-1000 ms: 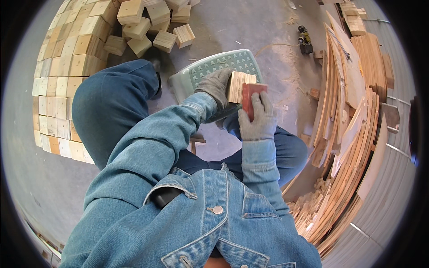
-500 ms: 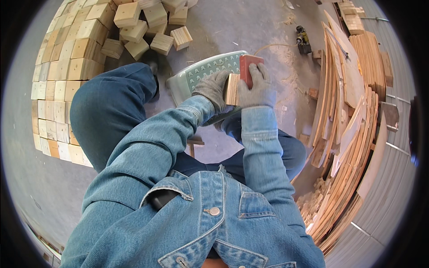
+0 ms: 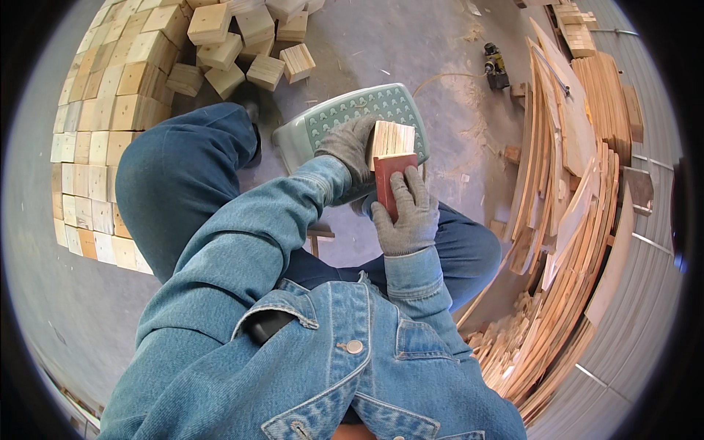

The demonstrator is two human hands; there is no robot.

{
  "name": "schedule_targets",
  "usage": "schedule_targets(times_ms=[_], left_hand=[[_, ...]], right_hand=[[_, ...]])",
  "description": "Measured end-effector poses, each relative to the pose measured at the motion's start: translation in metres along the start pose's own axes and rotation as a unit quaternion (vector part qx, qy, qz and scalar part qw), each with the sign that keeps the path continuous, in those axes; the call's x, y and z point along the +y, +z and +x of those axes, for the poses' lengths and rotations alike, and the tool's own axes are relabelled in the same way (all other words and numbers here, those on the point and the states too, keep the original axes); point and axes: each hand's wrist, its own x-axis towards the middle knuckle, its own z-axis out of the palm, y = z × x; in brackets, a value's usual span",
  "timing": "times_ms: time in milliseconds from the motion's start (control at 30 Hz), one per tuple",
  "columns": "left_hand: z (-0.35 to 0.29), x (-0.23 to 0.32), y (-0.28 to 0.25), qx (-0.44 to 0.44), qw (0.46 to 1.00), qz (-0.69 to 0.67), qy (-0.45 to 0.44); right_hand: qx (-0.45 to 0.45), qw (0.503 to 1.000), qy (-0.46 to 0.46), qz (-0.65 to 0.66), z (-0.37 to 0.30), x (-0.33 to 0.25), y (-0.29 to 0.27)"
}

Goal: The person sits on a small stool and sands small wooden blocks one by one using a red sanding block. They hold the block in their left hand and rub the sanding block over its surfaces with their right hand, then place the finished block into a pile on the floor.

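Observation:
My gloved left hand (image 3: 346, 149) is closed around the left side of a squared wooden block (image 3: 394, 137), its layered grain facing up. The block is held over a pale green plastic step stool (image 3: 334, 117) with a patterned top. In my gloved right hand (image 3: 408, 220) is a flat reddish sanding block (image 3: 384, 182), fingers spread along its face and thumb at its side. The sanding block's far end meets the near edge of the wooden block. Its underside is hidden, and so are the left fingertips.
A tall stack of wooden blocks (image 3: 110, 110) rises at the left, with loose blocks (image 3: 220, 51) piled beside it. Long boards and offcuts (image 3: 565, 242) lean along the right. A cordless drill (image 3: 496, 67) rests on the floor at the far right, near scattered sawdust.
My right hand has drawn the sanding block toward me and slightly left, from the wooden block's right side to its near edge. The wooden block has turned in my left hand, showing a wider face.

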Motion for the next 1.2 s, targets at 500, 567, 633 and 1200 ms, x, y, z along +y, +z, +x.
schedule_targets(times_ms=[500, 567, 633, 1200], left_hand=[[0.005, -0.001, 0.001, -0.056, 0.997, 0.028, -0.035], [0.005, -0.010, 0.004, -0.048, 0.998, 0.021, -0.031], [0.005, -0.015, 0.007, -0.040, 0.998, 0.029, -0.025], [0.006, -0.016, 0.008, -0.030, 0.999, 0.031, -0.019]], right_hand=[[0.036, 0.999, 0.026, -0.029, 0.127, 0.009, 0.029], [0.053, 0.998, 0.001, -0.026, 0.119, 0.010, 0.034], [0.055, 0.998, 0.007, -0.003, 0.101, 0.010, 0.033], [0.062, 0.996, -0.057, 0.002, 0.069, 0.004, 0.021]])
